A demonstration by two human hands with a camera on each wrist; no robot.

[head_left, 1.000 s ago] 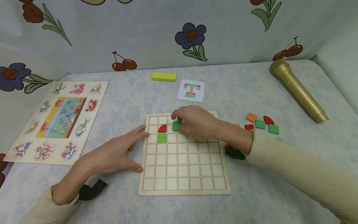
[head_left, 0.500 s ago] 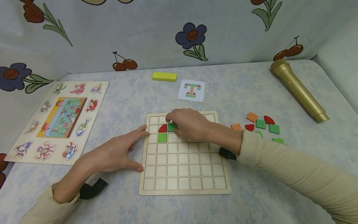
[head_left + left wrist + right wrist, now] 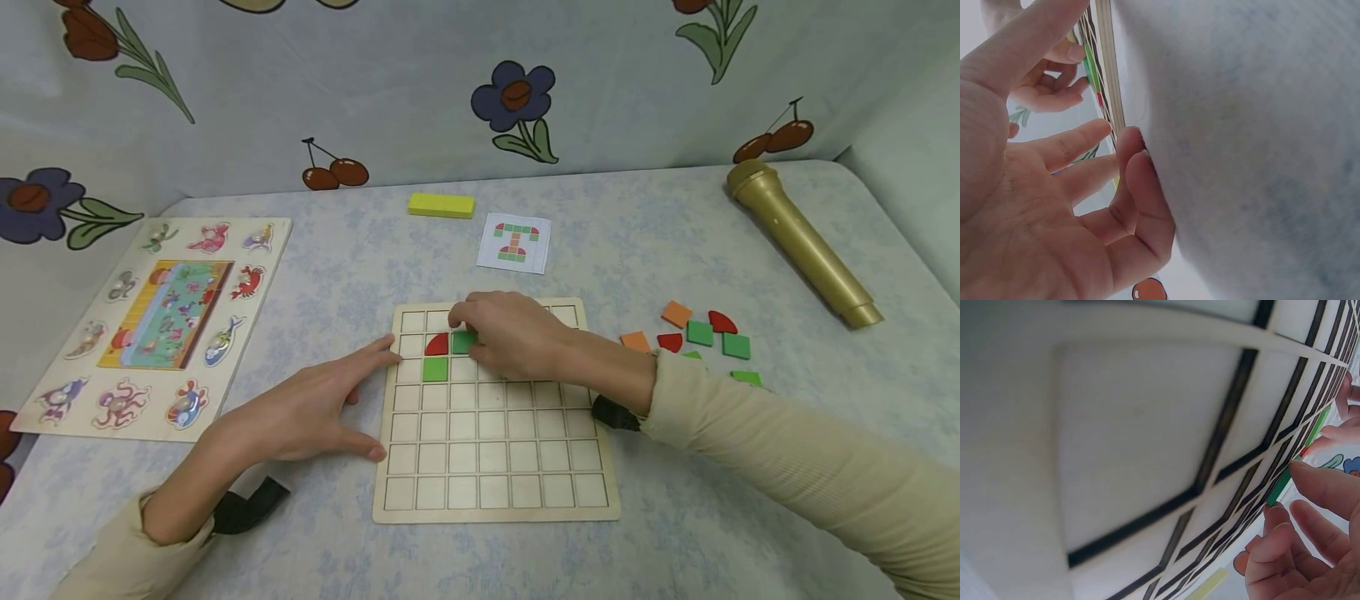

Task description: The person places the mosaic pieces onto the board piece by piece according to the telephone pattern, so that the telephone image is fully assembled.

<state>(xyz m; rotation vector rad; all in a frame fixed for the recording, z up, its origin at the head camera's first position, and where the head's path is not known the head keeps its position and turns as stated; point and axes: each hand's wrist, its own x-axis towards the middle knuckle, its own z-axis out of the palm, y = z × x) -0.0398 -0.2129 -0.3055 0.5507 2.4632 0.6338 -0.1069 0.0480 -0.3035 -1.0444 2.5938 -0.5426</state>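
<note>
A wooden grid board (image 3: 492, 442) lies in front of me in the head view. On its upper left sit a red quarter-circle tile (image 3: 437, 344) and, just below it, a light green square tile (image 3: 435, 369). My right hand (image 3: 525, 337) reaches over the board and pinches a darker green square tile (image 3: 462, 342) beside the red one; the right wrist view shows thumb and fingertips at this green tile's (image 3: 1280, 486) two sides. My left hand (image 3: 307, 412) is spread at the board's left edge, its fingertips and thumb tip touching the rim.
Loose orange, red and green tiles (image 3: 700, 333) lie right of the board. Behind it are a pattern card (image 3: 513, 243) and a yellow block (image 3: 441, 206). A gold microphone (image 3: 802, 242) lies far right, a sea-animal puzzle board (image 3: 255, 325) at left.
My right hand has moved slightly left, bringing the darker green tile from a short gap to right beside the red one. The left hand keeps its place at the board's edge.
</note>
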